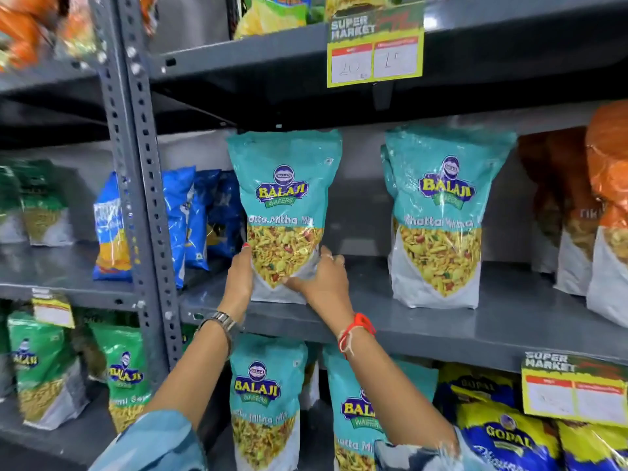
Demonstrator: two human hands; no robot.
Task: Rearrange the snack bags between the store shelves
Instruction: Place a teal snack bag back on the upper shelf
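Note:
A teal Balaji snack bag (283,198) stands upright on the middle grey shelf (373,321). My left hand (239,282) grips its lower left edge and my right hand (324,283) grips its lower right corner. A second teal Balaji bag (438,215) stands further right on the same shelf, apart from the held one. Two more teal bags (263,399) stand on the shelf below, partly hidden by my forearms.
Blue chip bags (190,219) lean just left of the held bag, beside the slotted steel upright (142,185). Orange bags (577,212) fill the shelf's right end. Green bags (40,368) sit lower left, Gopal bags (506,436) lower right. Price tags (375,51) hang from shelf edges.

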